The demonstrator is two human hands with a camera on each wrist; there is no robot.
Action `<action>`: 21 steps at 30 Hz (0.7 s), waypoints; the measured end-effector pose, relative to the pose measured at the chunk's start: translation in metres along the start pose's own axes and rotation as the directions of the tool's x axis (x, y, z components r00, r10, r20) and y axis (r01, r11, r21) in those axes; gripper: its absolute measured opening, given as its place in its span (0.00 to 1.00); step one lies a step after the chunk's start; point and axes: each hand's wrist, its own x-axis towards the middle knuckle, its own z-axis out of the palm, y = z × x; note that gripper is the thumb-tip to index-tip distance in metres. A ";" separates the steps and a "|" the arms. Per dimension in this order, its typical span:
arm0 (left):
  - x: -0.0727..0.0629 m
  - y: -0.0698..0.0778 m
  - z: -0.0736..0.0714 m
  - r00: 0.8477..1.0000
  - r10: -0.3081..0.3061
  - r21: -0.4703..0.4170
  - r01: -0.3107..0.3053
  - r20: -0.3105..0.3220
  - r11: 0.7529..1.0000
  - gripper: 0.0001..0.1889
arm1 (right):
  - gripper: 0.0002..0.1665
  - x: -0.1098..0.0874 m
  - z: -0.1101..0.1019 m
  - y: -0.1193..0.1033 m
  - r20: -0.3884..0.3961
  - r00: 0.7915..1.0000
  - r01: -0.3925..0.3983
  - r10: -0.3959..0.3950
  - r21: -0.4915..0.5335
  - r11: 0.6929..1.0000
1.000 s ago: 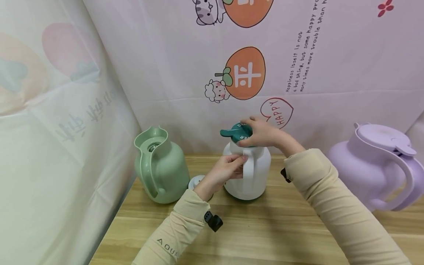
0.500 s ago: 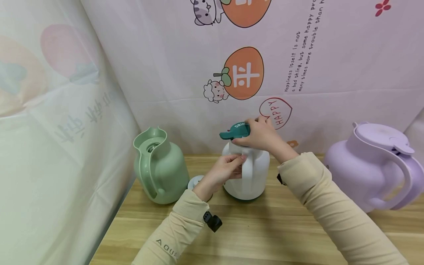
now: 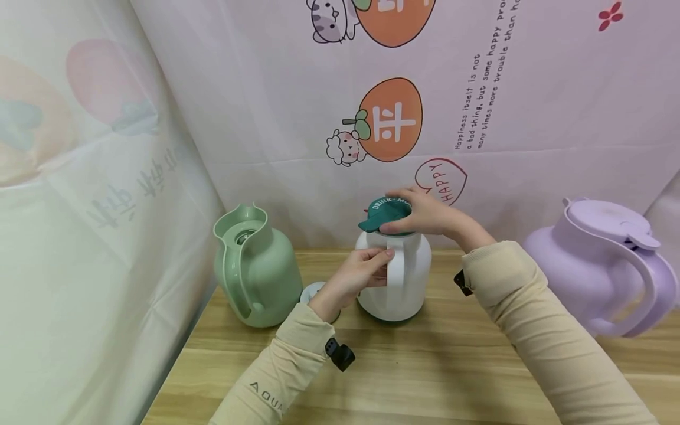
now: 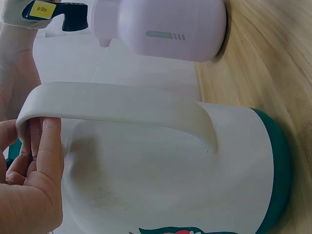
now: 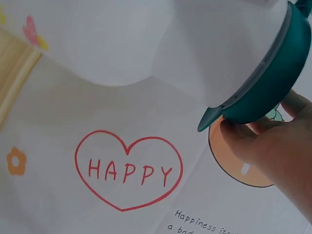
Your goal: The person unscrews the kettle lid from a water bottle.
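A white thermos jug with a teal base stands upright on the wooden table. My left hand holds the upper part of its handle, with the fingers passing through the loop. On top is a teal screw lid printed with white lettering, its tab sticking out toward the front left. My right hand grips the lid from the right, thumb on the near side and fingers over the far side. In the right wrist view, the fingertips lie against the lid's edge.
A green jug with an uncovered top stands to the left. Between it and the white jug sits a small pale round piece, partly behind the left wrist. A large lilac jug stands at right. A printed cloth hangs behind the table.
The lid has turned, its tab swinging from the left toward the front. My right hand twisted, then moved back right to a new grip on it. The left hand stays on the handle.
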 end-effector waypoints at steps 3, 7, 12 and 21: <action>-0.001 0.000 0.000 1.000 -0.003 0.001 0.003 0.004 1.000 0.22 | 0.46 -0.001 0.001 -0.002 -0.021 1.000 -0.019 0.019 -0.008 1.000; -0.002 0.001 0.001 1.000 -0.001 0.003 0.001 -0.001 1.000 0.22 | 0.50 -0.002 0.004 -0.007 -0.084 0.995 -0.054 0.046 -0.097 0.994; -0.001 0.000 0.001 1.000 -0.007 -0.003 0.007 -0.003 1.000 0.22 | 0.50 -0.002 0.006 -0.010 -0.131 0.989 -0.089 0.070 -0.151 0.985; 0.000 0.001 0.002 1.000 -0.011 -0.010 0.011 -0.012 1.000 0.22 | 0.43 -0.006 -0.008 -0.003 0.032 0.999 -0.005 0.005 0.012 1.000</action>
